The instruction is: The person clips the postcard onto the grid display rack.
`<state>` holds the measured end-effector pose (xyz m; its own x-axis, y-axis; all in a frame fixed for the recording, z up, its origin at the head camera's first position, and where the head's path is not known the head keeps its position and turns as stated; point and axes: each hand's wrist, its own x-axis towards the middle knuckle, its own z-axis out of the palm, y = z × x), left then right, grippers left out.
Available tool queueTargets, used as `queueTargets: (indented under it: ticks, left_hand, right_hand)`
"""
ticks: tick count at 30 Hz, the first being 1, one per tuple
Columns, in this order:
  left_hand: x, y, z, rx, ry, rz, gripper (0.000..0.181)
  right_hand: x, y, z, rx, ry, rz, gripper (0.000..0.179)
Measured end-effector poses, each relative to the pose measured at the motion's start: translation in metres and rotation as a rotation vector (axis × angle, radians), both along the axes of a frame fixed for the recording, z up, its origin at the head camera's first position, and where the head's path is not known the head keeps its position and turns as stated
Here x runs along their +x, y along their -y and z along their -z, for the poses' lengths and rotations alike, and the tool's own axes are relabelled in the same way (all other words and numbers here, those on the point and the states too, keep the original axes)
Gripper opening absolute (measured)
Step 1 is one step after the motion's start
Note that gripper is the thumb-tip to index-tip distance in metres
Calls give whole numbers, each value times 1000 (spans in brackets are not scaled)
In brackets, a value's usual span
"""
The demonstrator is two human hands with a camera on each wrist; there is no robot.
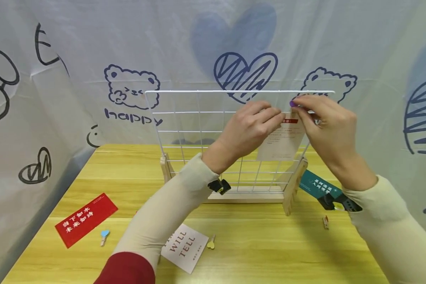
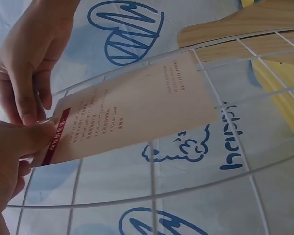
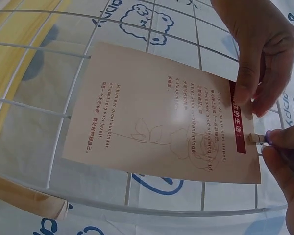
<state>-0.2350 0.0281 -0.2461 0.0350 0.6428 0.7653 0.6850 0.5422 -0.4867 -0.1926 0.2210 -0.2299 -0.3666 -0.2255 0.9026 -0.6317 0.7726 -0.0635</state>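
Observation:
A cream card (image 1: pixel 280 144) with a red strip and printed lines hangs against the upper right of a white wire grid rack (image 1: pixel 213 91) on wooden feet. My left hand (image 1: pixel 253 123) pinches the card's top edge between thumb and fingers. At the same edge, my right hand (image 1: pixel 331 122) pinches a small wooden clothespin (image 3: pixel 257 138) with a purple top. In the right wrist view the clothespin's tip overlaps the card beside the red strip. A faint flower drawing shows on the card there.
On the wooden table lie a red card (image 1: pixel 86 219), a blue heart clothespin (image 1: pixel 105 234), a pale lettered card (image 1: pixel 186 248) partly under my left sleeve, and a yellow heart clothespin (image 1: pixel 211 243). To the right are a teal card (image 1: pixel 316 182) and a small reddish clothespin (image 1: pixel 326 222).

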Motion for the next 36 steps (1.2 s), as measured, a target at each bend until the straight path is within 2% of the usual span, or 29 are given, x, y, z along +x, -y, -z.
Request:
queueTargets:
  ticks: [4, 11, 15, 20, 27, 36]
  left_hand:
    - [4, 4, -6, -57, 73, 34, 20]
    - [9, 10, -15, -113, 263, 101, 26]
    - [12, 13, -16, -103, 314, 140, 31]
    - [16, 20, -18, -103, 378, 159, 34]
    - [24, 31, -14, -116, 427, 164, 36]
    - [36, 49, 1, -97, 457, 216, 34]
  right_hand:
    - [3, -1, -1, -20, 18, -11, 16]
    - [6, -5, -2, -55, 71, -17, 16]
    - [10, -9, -2, -26, 85, -19, 16]
    - [16, -13, 1, -1, 100, -15, 20]
    - [24, -24, 7, 24, 142, 44, 26]
    - [31, -38, 20, -13, 167, 48, 27]
